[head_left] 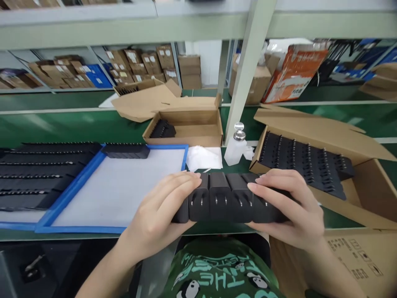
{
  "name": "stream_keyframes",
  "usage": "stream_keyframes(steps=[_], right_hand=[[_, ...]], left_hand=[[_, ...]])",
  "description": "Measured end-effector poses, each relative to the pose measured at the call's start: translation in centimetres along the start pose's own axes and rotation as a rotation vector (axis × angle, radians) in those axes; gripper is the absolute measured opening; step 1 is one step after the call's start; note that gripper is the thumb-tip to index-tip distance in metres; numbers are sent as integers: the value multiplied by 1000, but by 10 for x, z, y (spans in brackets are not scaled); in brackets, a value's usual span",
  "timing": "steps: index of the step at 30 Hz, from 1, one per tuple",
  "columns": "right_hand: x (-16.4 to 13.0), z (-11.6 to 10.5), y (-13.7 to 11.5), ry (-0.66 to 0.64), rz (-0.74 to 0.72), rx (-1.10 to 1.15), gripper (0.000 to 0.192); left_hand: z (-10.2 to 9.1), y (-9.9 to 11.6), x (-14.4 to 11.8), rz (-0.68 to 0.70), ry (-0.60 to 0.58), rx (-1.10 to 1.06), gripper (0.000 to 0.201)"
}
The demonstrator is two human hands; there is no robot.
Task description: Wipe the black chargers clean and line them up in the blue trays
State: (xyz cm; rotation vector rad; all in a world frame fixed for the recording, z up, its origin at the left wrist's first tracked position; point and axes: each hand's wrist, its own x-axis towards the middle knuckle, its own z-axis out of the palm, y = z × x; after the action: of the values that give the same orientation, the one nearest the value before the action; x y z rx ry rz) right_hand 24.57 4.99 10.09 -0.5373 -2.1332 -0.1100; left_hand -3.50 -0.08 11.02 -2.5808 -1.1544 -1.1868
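Between my two hands is a row of several black plug-in power adapters, side by side, their metal prongs facing me. My left hand grips the row's left end, fingers over the top and thumb below. Around the right end, my right hand is closed in the same way. The row is held up above the front of the bench. To the right, an open cardboard box holds more rows of black adapters. At the left, a blue-edged white tray has one short adapter row along its far edge.
Many adapter rows fill another tray at far left. Behind stand a second open carton with a few adapters, white wipes and a pump bottle. A pale post rises from the bench beneath a crossbeam.
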Motion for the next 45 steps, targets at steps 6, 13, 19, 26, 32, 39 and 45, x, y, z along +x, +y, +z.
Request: stream_keyframes(steps=[6, 13, 19, 26, 32, 39, 45], right_hand=[[17, -8, -2, 73, -89, -52, 54], [23, -12, -5, 94, -138, -86, 52], [22, -11, -9, 56, -73, -26, 46], [13, -19, -23, -95, 145, 53, 47], [-30, -2, -31, -227, 302, 143, 53], [-128, 70, -13, -330, 556, 269, 50], [-139, 72, -6, -464, 683, 351, 70]], left_hand=[[-12, -1, 12, 100, 76, 54, 51], [-14, 1, 14, 139, 121, 78, 54], [-17, 5, 12, 66, 85, 65, 46], [-14, 14, 4, -146, -55, -45, 50], [14, 17, -33, -312, -194, -173, 56], [92, -8, -92, -648, -453, -349, 50], [99, -10, -100, -661, -537, -334, 68]])
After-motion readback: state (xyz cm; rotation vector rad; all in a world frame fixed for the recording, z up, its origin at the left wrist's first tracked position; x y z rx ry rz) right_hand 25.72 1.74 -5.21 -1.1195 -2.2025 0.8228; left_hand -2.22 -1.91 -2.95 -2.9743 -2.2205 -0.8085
